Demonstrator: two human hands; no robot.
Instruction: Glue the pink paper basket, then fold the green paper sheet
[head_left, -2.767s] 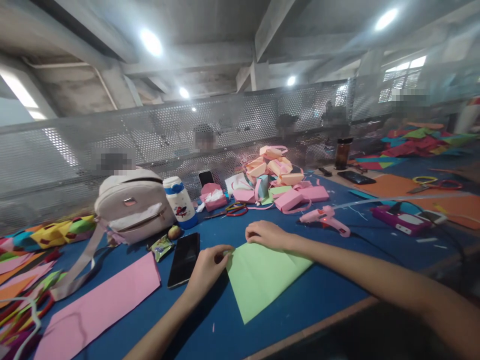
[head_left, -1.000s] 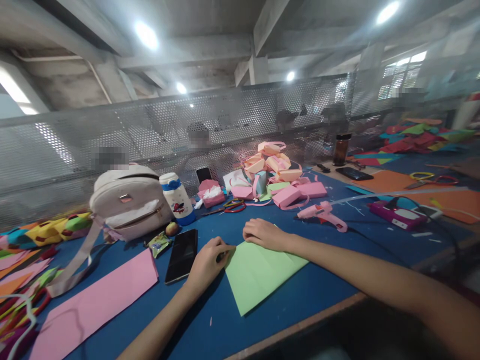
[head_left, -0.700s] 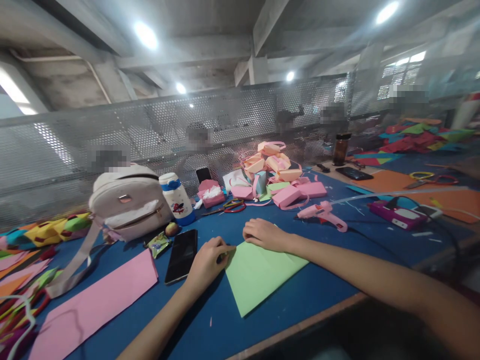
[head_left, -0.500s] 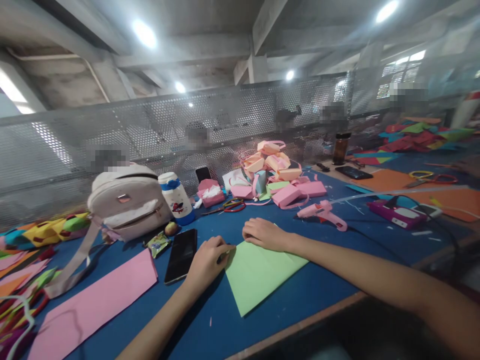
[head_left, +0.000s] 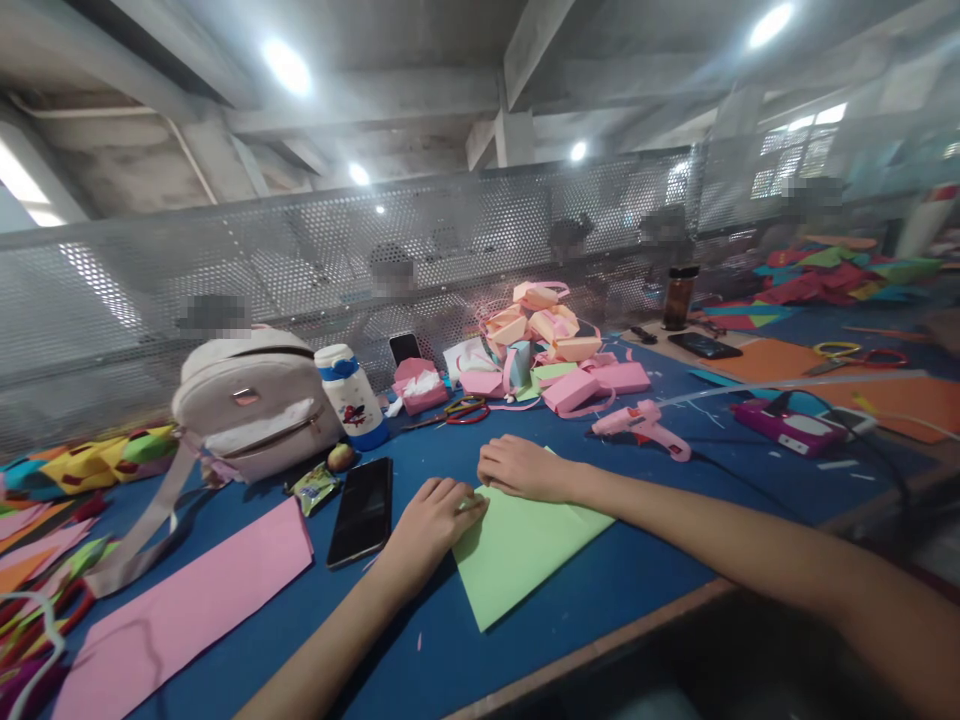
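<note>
A folded light green paper (head_left: pixel 525 555) lies on the blue table. At its upper left corner is my left hand (head_left: pixel 439 515), fingers curled together over the paper's edge. My right hand (head_left: pixel 523 468) rests on the paper's top edge, its fingers bent and close together, nearly touching my left fingertips. Both hands have closed fingers on the green paper. The undersides of the fingers are hidden. A black phone (head_left: pixel 361 512) lies left of my left hand, and a pink glue gun (head_left: pixel 643 427) lies beyond my right forearm.
Pink paper (head_left: pixel 195 610) covers the table's left front. Behind stand a pale backpack (head_left: pixel 251 405) and a bottle (head_left: pixel 352 398). Scissors (head_left: pixel 466 410) lie near a pile of folded paper pieces (head_left: pixel 555 325). A purple power strip (head_left: pixel 787 428) with cables is at right.
My left hand has moved slightly right and further onto the green paper, its fingers closer to my right hand. My right hand has shifted slightly left.
</note>
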